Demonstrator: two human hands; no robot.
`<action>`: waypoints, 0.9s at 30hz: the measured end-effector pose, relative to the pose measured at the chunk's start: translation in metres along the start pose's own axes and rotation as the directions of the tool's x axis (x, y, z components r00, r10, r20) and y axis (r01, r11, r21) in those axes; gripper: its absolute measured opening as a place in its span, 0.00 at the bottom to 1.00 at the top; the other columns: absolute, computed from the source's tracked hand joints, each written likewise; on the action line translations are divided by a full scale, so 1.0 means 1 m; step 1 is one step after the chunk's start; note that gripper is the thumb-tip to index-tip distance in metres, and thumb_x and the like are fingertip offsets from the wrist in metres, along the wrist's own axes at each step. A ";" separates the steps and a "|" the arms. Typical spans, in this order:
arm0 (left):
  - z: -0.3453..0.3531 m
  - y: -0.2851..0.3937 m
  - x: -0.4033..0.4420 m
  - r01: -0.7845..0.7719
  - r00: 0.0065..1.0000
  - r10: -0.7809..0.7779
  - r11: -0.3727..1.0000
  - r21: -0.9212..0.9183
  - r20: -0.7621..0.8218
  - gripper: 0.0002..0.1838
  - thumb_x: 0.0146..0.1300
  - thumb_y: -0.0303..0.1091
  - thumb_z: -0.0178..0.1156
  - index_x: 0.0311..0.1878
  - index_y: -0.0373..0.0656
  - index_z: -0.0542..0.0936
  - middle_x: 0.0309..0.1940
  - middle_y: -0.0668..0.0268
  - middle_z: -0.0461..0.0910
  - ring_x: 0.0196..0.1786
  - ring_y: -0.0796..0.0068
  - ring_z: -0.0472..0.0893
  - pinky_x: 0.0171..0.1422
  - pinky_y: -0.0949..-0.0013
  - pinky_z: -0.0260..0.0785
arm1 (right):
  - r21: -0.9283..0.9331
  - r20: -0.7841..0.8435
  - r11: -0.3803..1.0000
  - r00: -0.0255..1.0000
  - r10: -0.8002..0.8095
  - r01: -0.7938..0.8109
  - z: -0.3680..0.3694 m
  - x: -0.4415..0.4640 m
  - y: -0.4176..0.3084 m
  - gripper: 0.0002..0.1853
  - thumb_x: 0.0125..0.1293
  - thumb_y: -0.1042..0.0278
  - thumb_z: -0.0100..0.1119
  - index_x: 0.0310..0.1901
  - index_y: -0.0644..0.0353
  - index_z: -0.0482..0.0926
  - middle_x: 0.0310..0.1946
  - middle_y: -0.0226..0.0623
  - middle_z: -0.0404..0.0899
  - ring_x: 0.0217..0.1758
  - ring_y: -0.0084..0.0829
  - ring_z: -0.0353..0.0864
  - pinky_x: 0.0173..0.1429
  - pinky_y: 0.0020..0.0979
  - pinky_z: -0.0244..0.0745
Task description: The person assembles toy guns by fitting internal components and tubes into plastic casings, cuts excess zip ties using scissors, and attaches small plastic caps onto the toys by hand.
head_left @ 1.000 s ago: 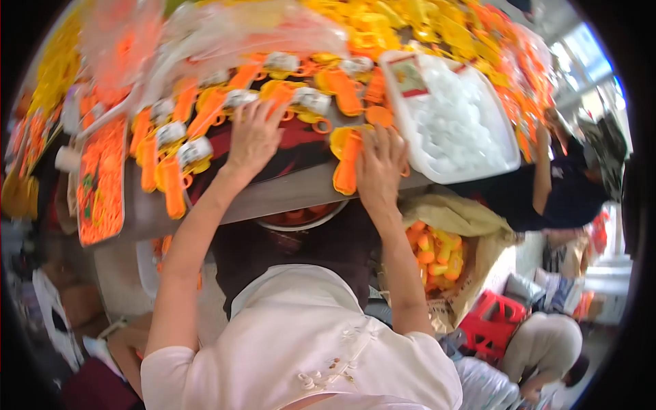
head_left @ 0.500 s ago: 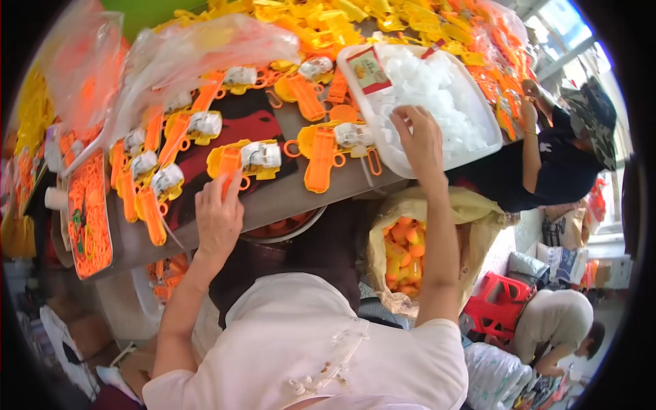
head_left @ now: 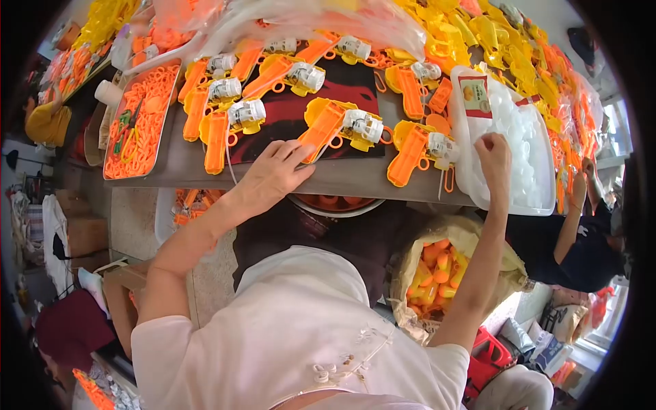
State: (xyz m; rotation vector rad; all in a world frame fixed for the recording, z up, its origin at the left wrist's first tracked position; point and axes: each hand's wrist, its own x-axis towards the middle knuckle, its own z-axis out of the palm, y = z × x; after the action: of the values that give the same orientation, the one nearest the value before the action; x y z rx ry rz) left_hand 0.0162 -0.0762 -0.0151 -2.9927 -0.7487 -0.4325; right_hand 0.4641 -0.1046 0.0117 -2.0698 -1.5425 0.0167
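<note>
In front of me lies a row of orange and yellow toy guns, each with a whitish, printed cylinder-like part. My left hand [head_left: 277, 166] has its fingers at the grip end of one toy gun [head_left: 326, 128], which rests on the table. My right hand [head_left: 493, 154] is closed with bent fingers at the left side of a white plastic tray [head_left: 470, 184]. Translucent plastic pieces [head_left: 523, 147] fill that tray; anything inside the fingers is hidden. A second toy gun [head_left: 410, 154] sits between my hands, close to the tray.
A tray of small orange parts [head_left: 140, 116] with scissors stands at the left. Yellow parts [head_left: 492, 34] heap along the back under plastic film. Below the table edge are a sack of orange-yellow pieces [head_left: 437, 273] and a metal basin [head_left: 335, 210]. A co-worker's arm [head_left: 570, 219] is at right.
The view has swung, so the table's contents sit farther right. My right hand has drawn back to the tray's near-left side, its fingers more curled. My left hand stays at the same toy gun.
</note>
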 end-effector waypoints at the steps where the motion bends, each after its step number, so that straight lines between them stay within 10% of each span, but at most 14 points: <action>1: 0.000 -0.003 0.001 -0.018 1.000 0.018 1.000 0.003 -0.001 0.20 0.53 0.21 0.59 0.51 0.43 0.82 0.60 0.60 0.73 0.65 0.59 0.70 0.68 0.57 0.64 | 0.051 -0.059 0.998 0.997 0.040 -0.037 -0.004 -0.002 0.001 0.09 0.63 0.70 0.61 0.40 0.67 0.82 0.37 0.42 0.79 0.39 0.34 0.79 0.46 0.34 0.73; 3: 0.001 -0.008 0.002 -0.048 0.999 0.048 0.999 0.014 -0.013 0.18 0.55 0.24 0.59 0.50 0.42 0.82 0.61 0.60 0.72 0.66 0.60 0.70 0.68 0.57 0.63 | 0.198 -0.139 0.978 0.986 0.092 -0.063 -0.013 -0.014 -0.003 0.09 0.68 0.68 0.59 0.41 0.66 0.81 0.48 0.36 0.80 0.39 0.27 0.77 0.46 0.31 0.73; 7: -0.004 -0.012 0.008 -0.120 0.990 0.123 0.992 0.046 -0.065 0.14 0.57 0.30 0.60 0.47 0.42 0.82 0.64 0.60 0.71 0.66 0.62 0.70 0.68 0.58 0.63 | 0.893 0.151 0.412 0.983 0.106 -0.182 -0.013 -0.064 -0.083 0.06 0.74 0.68 0.54 0.43 0.61 0.77 0.57 0.41 0.79 0.49 0.25 0.82 0.56 0.30 0.78; 14: 0.012 -0.011 0.019 -0.237 0.963 0.262 0.934 0.268 -0.062 0.07 0.56 0.33 0.61 0.36 0.43 0.83 0.67 0.65 0.72 0.66 0.65 0.70 0.69 0.58 0.62 | 0.763 0.532 -0.341 0.833 -0.152 -0.549 0.078 -0.116 -0.136 0.08 0.75 0.70 0.51 0.51 0.61 0.73 0.57 0.54 0.78 0.47 0.32 0.83 0.49 0.30 0.80; 18: 0.004 -0.015 0.036 -0.269 0.949 0.285 0.955 0.124 -0.134 0.06 0.55 0.33 0.64 0.36 0.47 0.85 0.56 0.68 0.79 0.62 0.68 0.73 0.67 0.57 0.63 | 0.662 0.619 -0.423 0.769 -0.157 -0.619 0.091 -0.118 -0.153 0.14 0.76 0.65 0.52 0.57 0.61 0.71 0.57 0.50 0.77 0.45 0.30 0.81 0.48 0.28 0.78; 27: 0.015 0.004 0.067 -0.024 0.881 -0.194 0.892 -0.451 -0.431 0.08 0.55 0.35 0.72 0.38 0.50 0.85 0.33 0.75 0.81 0.45 0.70 0.73 0.64 0.58 0.58 | 0.702 0.599 -0.419 0.796 -0.090 -0.576 0.095 -0.117 -0.150 0.22 0.77 0.62 0.52 0.66 0.65 0.68 0.51 0.37 0.78 0.47 0.26 0.79 0.49 0.26 0.77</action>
State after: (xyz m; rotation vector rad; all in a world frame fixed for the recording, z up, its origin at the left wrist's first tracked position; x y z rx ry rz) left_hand 0.0790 -0.0479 -0.0106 -3.0219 -0.8220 -1.4546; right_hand 0.2613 -0.1409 -0.0396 -0.6838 -0.3417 1.5805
